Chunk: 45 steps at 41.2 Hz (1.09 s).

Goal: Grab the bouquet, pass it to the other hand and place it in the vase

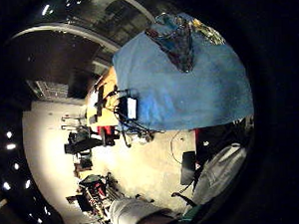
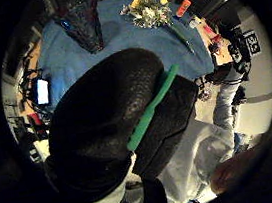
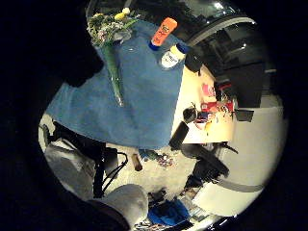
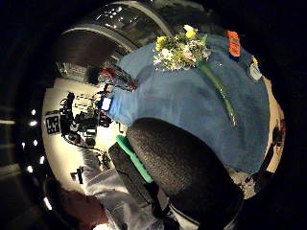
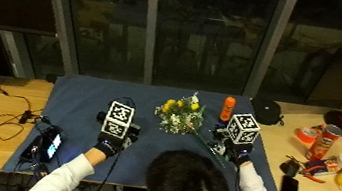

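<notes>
Right now nothing is lifted — the bouquet (image 5: 181,118) lies flat on the blue cloth (image 5: 82,108), blooms toward the window and green stem (image 5: 207,148) trailing back toward the person. The right hand (image 5: 236,147) hovers beside that stem, touching nothing that can be seen; the left hand (image 5: 114,135) hangs over bare cloth, well apart from the flowers. Whether either hand's fingers are spread or curled cannot be told. So the pickup has yet to start, by the look of it. Next, a hand must drop onto the slim stem and pinch it. The flowers show yellow and white heads amid greenery — a dark patterned vase (image 2: 83,22) appears only in the palm views.
</notes>
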### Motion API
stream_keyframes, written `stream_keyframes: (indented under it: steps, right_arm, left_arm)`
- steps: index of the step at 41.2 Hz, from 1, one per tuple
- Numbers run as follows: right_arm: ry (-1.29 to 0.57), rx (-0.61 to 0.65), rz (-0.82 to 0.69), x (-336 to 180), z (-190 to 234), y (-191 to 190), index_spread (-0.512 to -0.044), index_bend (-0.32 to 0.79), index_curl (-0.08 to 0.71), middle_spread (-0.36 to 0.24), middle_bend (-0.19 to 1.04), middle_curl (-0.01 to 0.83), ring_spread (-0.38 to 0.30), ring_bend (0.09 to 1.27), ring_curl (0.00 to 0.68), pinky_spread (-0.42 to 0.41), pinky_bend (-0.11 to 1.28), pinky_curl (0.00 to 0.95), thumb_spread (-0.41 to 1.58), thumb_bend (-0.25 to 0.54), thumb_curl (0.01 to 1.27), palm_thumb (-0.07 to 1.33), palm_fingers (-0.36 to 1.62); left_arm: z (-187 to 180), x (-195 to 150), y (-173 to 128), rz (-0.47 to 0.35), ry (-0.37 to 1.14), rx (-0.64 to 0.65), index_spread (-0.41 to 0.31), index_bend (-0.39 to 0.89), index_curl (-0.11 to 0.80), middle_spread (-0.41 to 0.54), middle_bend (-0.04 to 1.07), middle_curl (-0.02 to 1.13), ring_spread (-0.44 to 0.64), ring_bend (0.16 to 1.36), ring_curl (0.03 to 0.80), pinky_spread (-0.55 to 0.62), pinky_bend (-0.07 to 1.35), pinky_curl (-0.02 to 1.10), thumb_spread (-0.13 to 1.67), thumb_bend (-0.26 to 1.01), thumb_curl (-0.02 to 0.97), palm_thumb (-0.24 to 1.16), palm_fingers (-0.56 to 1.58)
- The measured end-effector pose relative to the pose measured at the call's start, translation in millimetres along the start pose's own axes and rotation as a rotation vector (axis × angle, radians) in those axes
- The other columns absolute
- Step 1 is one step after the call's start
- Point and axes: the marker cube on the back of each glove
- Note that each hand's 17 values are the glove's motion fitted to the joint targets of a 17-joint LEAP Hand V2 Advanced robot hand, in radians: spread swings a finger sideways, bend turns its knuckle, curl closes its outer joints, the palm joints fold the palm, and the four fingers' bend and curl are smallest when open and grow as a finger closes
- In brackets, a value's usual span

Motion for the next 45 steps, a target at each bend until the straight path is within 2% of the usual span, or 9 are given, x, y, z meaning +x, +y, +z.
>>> stream_keyframes:
  steps: [1, 7, 12, 16, 24, 26, 30, 34, 45]
  right_arm:
    - [0.000, 0.000, -0.001, -1, -1, 0, -0.169, 0.04, 0.005, -0.022, 0.22, 0.059, -0.032, 0.51, 0.113, 0.026, 0.47, 0.107, 0.41, 0.063, 0.03, 0.12, 0.63]
    - [0.009, 0.021, -0.010, -9, -10, 5, -0.265, 0.06, 0.064, -0.035, 0.24, 0.145, -0.051, 0.59, 0.237, 0.041, 0.54, 0.225, 0.72, 0.045, 0.07, 0.14, 0.55]
    - [0.011, 0.034, 0.004, -8, -12, 4, -0.301, 0.07, 0.077, -0.076, 0.25, 0.192, -0.057, 0.63, 0.276, 0.042, 0.55, 0.257, 0.87, 0.018, 0.10, 0.14, 0.54]
    - [-0.018, 0.041, -0.002, -11, -13, -3, -0.315, 0.08, 0.085, -0.074, 0.26, 0.223, -0.061, 0.63, 0.292, 0.043, 0.56, 0.275, 0.94, -0.001, 0.12, 0.14, 0.53]
    - [-0.123, 0.035, -0.018, -22, -21, -18, -0.318, 0.10, 0.112, -0.053, 0.27, 0.269, -0.070, 0.64, 0.308, 0.042, 0.53, 0.287, 1.04, -0.007, 0.16, 0.17, 0.57]
    - [-0.120, 0.014, 0.018, -21, -28, -21, -0.311, 0.11, 0.121, -0.077, 0.29, 0.286, -0.077, 0.65, 0.316, 0.047, 0.52, 0.289, 1.10, 0.041, 0.18, 0.26, 0.64]
    - [-0.091, -0.022, 0.106, -17, -40, -30, -0.308, 0.10, 0.134, -0.075, 0.29, 0.302, -0.081, 0.64, 0.324, 0.054, 0.53, 0.302, 1.14, 0.034, 0.19, 0.28, 0.66]
    - [-0.056, -0.085, 0.205, -6, -48, -41, -0.302, 0.09, 0.142, -0.065, 0.29, 0.318, -0.084, 0.64, 0.336, 0.079, 0.52, 0.310, 1.15, 0.023, 0.21, 0.30, 0.65]
    - [-0.128, -0.173, 0.361, 32, -7, -77, -0.276, 0.06, 0.131, -0.054, 0.28, 0.349, -0.091, 0.64, 0.352, 0.067, 0.59, 0.341, 1.12, -0.012, 0.25, 0.36, 0.67]
  left_arm:
    - [0, 0, 0, 0.000, 0.003, -0.002, 0.009, 0.09, 0.019, 0.120, 0.15, 0.03, 0.13, 0.48, 0.088, 0.18, 0.34, 0.07, 0.40, -0.01, 0.015, -0.01, 0.29]
    - [-5, 0, 1, 0.016, 0.048, -0.022, 0.021, 0.11, 0.060, 0.199, 0.17, 0.09, 0.22, 0.58, 0.179, 0.29, 0.40, 0.15, 0.70, -0.02, 0.051, -0.02, 0.21]
    - [-8, 5, 0, 0.033, 0.070, -0.021, 0.026, 0.12, 0.087, 0.231, 0.18, 0.12, 0.26, 0.62, 0.209, 0.33, 0.42, 0.19, 0.84, -0.03, 0.079, -0.03, 0.18]
    - [-5, 11, -4, 0.048, 0.083, 0.046, 0.028, 0.13, 0.110, 0.246, 0.19, 0.15, 0.28, 0.64, 0.222, 0.35, 0.43, 0.21, 0.90, -0.03, 0.098, -0.03, 0.17]
    - [6, 29, -5, 0.083, 0.112, 0.098, 0.043, 0.14, 0.149, 0.250, 0.22, 0.20, 0.31, 0.64, 0.232, 0.37, 0.42, 0.23, 1.01, -0.02, 0.141, 0.00, 0.16]
    - [8, 38, -5, 0.108, 0.134, 0.111, 0.045, 0.14, 0.157, 0.250, 0.22, 0.21, 0.31, 0.64, 0.234, 0.38, 0.42, 0.24, 1.02, -0.02, 0.149, 0.00, 0.16]
    - [16, 51, -10, 0.142, 0.138, 0.212, 0.054, 0.13, 0.167, 0.252, 0.21, 0.23, 0.32, 0.64, 0.240, 0.38, 0.43, 0.25, 1.04, -0.01, 0.166, 0.01, 0.15]
    - [29, 62, -12, 0.167, 0.055, 0.313, 0.079, 0.10, 0.166, 0.264, 0.22, 0.25, 0.34, 0.65, 0.247, 0.38, 0.44, 0.27, 1.10, 0.01, 0.190, 0.08, 0.12]
    - [50, 73, -6, 0.209, 0.056, 0.214, 0.105, 0.11, 0.173, 0.270, 0.24, 0.29, 0.35, 0.66, 0.255, 0.39, 0.46, 0.29, 1.16, -0.01, 0.222, 0.13, 0.10]
